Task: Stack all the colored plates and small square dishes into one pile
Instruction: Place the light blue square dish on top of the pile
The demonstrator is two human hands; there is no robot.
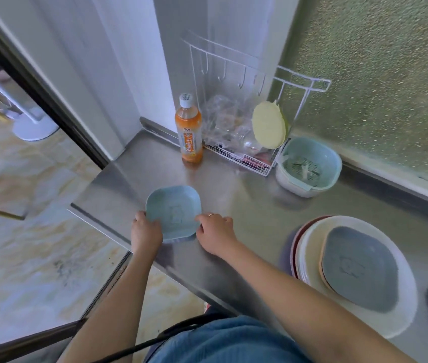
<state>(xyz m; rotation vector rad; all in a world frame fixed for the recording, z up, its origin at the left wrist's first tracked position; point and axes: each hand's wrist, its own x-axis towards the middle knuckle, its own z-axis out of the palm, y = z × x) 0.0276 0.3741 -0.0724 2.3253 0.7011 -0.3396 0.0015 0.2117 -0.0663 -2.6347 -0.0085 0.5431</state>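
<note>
A light blue square plastic dish with rounded corners [173,210] sat near the front left edge of the stainless steel tabletop [234,195], held from both sides. The left hand [146,230] gripped the dish's near left corner with its fingers curled over the rim, and the right hand [215,231], a ring on one finger, held the near right edge with fingers bent against it. Well apart to the right stood the pile [351,268]: a grey-blue square dish on top, an orange-rimmed one just under it, then a cream round plate and reddish plates below. At the back of the tabletop an orange tea bottle with a white cap [188,129] stood upright beside a white wire rack [241,142], where a pale yellow round pad [269,124] hung. A pale green strainer basket in a white bowl [308,166] was just right of the rack.
</note>
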